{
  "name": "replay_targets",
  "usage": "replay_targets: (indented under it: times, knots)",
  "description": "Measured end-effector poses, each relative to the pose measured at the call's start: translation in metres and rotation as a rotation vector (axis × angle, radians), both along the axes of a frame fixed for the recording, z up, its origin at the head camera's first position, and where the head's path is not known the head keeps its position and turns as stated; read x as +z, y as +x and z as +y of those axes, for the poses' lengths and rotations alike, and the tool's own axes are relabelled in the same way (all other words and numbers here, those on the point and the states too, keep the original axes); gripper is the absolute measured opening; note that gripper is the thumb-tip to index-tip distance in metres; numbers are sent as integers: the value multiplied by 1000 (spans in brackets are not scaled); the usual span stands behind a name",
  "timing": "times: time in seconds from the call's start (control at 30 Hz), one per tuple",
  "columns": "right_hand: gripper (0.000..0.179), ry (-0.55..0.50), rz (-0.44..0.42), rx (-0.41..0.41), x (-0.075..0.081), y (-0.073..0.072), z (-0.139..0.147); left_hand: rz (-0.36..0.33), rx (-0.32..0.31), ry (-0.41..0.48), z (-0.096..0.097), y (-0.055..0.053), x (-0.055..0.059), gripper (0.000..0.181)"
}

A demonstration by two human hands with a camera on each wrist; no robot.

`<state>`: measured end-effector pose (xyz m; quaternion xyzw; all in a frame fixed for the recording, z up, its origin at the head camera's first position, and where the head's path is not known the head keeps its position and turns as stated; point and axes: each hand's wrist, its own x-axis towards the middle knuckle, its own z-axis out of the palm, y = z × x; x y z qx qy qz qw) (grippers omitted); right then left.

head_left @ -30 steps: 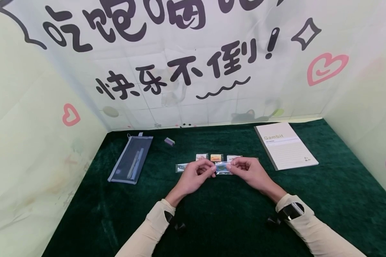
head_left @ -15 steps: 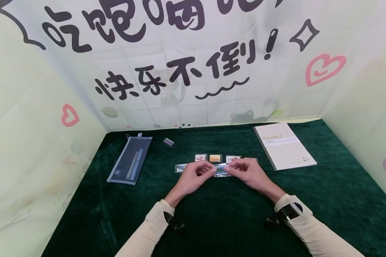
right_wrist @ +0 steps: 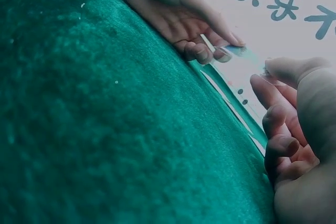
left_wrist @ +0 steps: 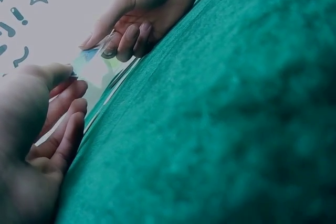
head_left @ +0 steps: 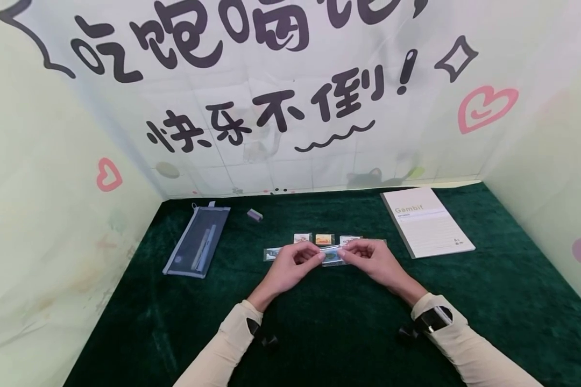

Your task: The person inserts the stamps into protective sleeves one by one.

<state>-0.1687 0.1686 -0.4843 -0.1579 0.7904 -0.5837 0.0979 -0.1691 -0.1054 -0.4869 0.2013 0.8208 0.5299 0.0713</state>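
Note:
Between both hands, a small blue picture card in a clear sleeve (head_left: 332, 257) is held just off the table. My left hand (head_left: 291, 267) pinches its left edge between thumb and fingers, and my right hand (head_left: 376, 262) pinches the right edge. In the left wrist view the clear sleeve (left_wrist: 93, 72) catches the light, so its picture is washed out. Behind the hands lie similar sleeved cards: a white and red one (head_left: 302, 237), an orange one (head_left: 324, 239) and another pale one (head_left: 350, 239). Left of the left hand, a bluish card (head_left: 270, 254) is partly covered.
A zip pencil pouch (head_left: 197, 242) with pens inside lies to the left. Near the back is a small purple eraser-like block (head_left: 254, 215). A white notebook marked Gambit (head_left: 428, 221) lies at the right. Dark green cloth (head_left: 329, 328) covers the table.
The held card tips a little between the fingers, and its glare shifts. Both hands keep their pinch in nearly the same place. The head view moves slightly.

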Motion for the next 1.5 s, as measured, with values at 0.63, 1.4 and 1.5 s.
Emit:
replay_targets:
  times: [0.63,1.4,1.5]
  knots:
    - [11,210,288,129,14,-26,-146,117,309,-284,-117,19,31,5]
    - [22,539,413,93,11,-47,-210,208,428,-736,-139,5,28,8]
    - [23,551,428,75,10,-47,-209,230,422,-744,-140,3,25,7]
